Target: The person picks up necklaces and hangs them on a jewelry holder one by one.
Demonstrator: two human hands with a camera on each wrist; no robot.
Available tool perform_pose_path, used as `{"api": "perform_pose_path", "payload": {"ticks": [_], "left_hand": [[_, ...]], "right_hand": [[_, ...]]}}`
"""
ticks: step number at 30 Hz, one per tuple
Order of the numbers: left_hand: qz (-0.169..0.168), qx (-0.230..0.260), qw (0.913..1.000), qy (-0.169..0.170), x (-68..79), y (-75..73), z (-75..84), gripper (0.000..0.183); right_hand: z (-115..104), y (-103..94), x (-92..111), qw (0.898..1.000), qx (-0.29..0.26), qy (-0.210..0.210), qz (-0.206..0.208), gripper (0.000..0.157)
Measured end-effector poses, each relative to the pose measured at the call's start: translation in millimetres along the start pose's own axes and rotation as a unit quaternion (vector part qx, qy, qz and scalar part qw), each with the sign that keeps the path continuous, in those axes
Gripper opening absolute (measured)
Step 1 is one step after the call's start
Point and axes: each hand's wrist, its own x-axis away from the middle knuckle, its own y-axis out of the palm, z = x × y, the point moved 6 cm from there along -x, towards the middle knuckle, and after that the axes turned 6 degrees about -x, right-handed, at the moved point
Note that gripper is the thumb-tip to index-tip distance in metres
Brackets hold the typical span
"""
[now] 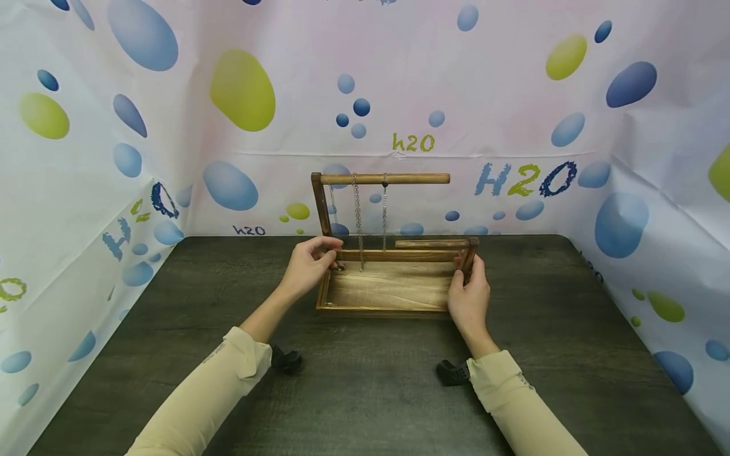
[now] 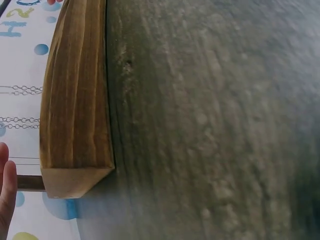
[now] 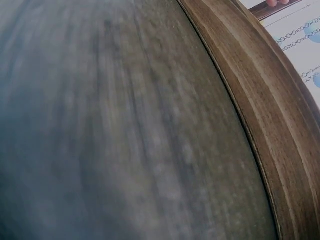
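Note:
A wooden jewelry stand [image 1: 388, 311] with a shallow tray base stands on the dark table, its taller bar at the left and a lower one at the right. From the tall bar hang a thin necklace [image 1: 333, 206], a thicker chain [image 1: 357, 215] and another chain [image 1: 384, 218]. At the left post, my left hand [image 1: 306, 266] pinches the thin necklace between thumb and fingers; its pendant [image 1: 340, 266] dangles by the tray's left end. My right hand [image 1: 470, 297] grips the stand's right end by the short post [image 1: 471, 253], some fingers hidden behind it.
Dark wood-grain table [image 1: 365, 392] extends around the stand. A white backdrop [image 1: 365, 57] with blue and green spots rises behind and at both sides. Black straps [image 1: 453, 372] show at both wrists.

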Motion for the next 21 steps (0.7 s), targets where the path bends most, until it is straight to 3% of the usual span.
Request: {"api": "perform_pose_path", "payload": {"ticks": [6, 12, 17, 21], "left_hand": [[-0.004, 0.008, 1.0, -0.001, -5.2, 4.7, -32.4, 0.025], [-0.032, -0.021, 0.999, 0.021, -1.7, 11.8, -38.4, 0.021], [-0.095, -0.041, 0.994, 0.036, 2.0, 21.2, -39.4, 0.018], [-0.17, -0.068, 0.9816, 0.053, 5.9, 31.2, -40.6, 0.02]], "right_hand": [[1.3, 0.2, 0.3, 1.0, 0.002, 0.004, 0.0, 0.038], [1.2, -0.1, 1.2, 1.0, 0.001, 0.006, -0.002, 0.039], [1.2, -0.1, 1.2, 1.0, 0.002, 0.004, -0.004, 0.04], [1.6, 0.0, 1.0, 1.0, 0.003, 0.004, -0.003, 0.039]]}}
